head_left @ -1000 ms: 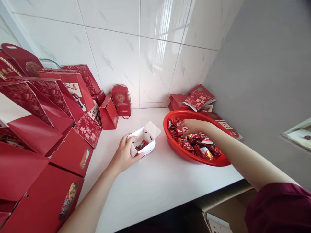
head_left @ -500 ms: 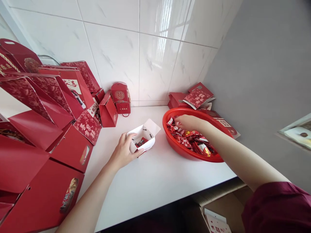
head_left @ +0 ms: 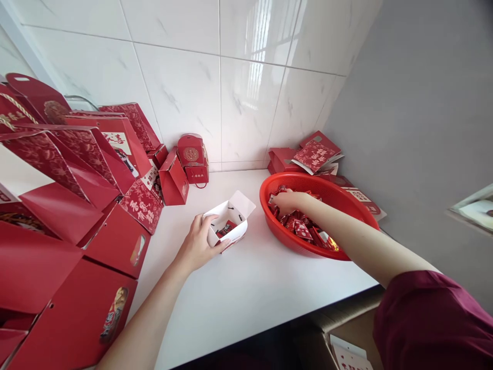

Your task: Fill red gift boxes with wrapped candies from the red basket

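My left hand [head_left: 201, 240] grips the near left side of a small white box [head_left: 228, 220], thumb along its front and fingers on its rim. The box stands open on the white table with its flap raised, and a few red wrapped sweets [head_left: 226, 228] lie inside. To the right is a red plastic basket [head_left: 275, 228] that holds many red wrapped sweets [head_left: 302, 230]. My right hand [head_left: 285, 201] reaches into the basket's left part, fingers bent down among the sweets; whatever its fingertips hold is hidden.
Red gift boxes [head_left: 111, 239] crowd the left side of the table [head_left: 215, 308]. Small red boxes [head_left: 193, 158] stand by the tiled wall. Folded red cartons [head_left: 316, 154] lie behind the basket. Below the table's edge is a cardboard box [head_left: 354, 324].
My right hand has moved slightly down and toward me within the basket, with its fingers now lower among the sweets. My left hand keeps its grip on the white box. The view has shifted slightly.
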{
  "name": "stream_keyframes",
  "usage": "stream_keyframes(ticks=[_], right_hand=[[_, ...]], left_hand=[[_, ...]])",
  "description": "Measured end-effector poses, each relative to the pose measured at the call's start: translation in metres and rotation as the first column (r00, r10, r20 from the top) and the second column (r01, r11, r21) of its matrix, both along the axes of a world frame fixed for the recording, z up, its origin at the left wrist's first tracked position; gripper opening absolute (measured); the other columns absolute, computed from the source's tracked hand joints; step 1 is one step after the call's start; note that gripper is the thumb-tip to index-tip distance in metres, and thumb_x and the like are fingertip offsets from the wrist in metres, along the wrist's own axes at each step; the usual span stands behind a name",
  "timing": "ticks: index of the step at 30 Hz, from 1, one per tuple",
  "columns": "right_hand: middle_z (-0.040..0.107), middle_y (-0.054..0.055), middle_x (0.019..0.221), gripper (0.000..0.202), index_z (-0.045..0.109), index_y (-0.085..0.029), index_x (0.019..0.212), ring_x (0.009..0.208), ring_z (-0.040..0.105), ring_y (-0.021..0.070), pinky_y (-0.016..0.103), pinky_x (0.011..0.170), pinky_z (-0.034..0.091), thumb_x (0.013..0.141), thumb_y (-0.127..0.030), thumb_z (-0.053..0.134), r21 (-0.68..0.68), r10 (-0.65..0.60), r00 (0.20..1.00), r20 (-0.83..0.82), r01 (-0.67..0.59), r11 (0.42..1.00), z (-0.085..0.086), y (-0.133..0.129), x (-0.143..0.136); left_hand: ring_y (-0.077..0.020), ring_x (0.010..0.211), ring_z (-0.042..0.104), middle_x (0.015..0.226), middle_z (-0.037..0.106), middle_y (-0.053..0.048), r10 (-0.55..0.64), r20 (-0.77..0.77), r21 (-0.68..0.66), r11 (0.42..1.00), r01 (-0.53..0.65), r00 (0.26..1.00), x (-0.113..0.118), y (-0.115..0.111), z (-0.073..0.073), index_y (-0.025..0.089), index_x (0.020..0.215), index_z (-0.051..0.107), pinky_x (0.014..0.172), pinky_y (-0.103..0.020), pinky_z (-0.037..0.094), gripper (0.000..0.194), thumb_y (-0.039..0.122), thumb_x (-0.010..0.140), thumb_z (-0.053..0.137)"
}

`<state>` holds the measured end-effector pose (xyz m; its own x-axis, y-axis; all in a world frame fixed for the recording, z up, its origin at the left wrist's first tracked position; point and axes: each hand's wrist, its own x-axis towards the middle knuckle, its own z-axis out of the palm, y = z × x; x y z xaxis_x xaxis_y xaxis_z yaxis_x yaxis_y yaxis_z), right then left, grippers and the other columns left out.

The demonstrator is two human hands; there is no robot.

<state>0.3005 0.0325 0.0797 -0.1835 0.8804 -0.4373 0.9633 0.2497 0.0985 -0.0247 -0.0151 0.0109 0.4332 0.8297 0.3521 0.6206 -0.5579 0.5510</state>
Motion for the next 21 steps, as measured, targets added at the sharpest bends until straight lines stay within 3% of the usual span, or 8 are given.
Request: stream_keyframes(ticks=[7,11,21], right_hand=[[0.07,0.012,0.094,0.018,0.072,-0.018,0.089,0.088,0.065,0.0306,0.035,0.075,0.047,0.074,-0.026,0.071,0.053,-0.006,0.999,-0.043,0.008,0.999,0.02,-0.005,0.045],[0.071,0.01,0.102,0.028,0.071,-0.02,0.102,0.094,0.065,0.0305,0.034,0.076,0.047,0.076,-0.029,0.07,0.093,-0.117,0.99,-0.077,0.123,0.988,0.017,-0.017,0.061],[0.069,0.011,0.112,0.027,0.066,-0.02,0.105,0.1,0.064,0.0285,0.033,0.074,0.046,0.087,-0.035,0.052,0.376,-0.322,0.945,-0.057,0.319,0.87,0.023,-0.038,0.072]], left_hand=[[-0.0277,0.122,0.05,0.126,0.046,-0.007,0.01,0.002,-0.021,1.0,-0.01,1.0,0.002,-0.004,0.006,0.03,0.13,0.045,0.097,-0.041,0.048,0.058,0.045,0.079,0.068],[-0.0274,0.125,0.048,0.128,0.044,-0.008,0.003,-0.004,-0.01,1.0,-0.003,1.0,0.002,-0.003,0.005,0.03,0.131,0.044,0.1,-0.041,0.047,0.06,0.046,0.079,0.068],[-0.0274,0.125,0.048,0.13,0.043,-0.008,0.004,-0.018,-0.026,1.0,-0.005,1.0,0.001,-0.003,0.004,0.029,0.131,0.043,0.1,-0.042,0.047,0.061,0.049,0.079,0.067]])
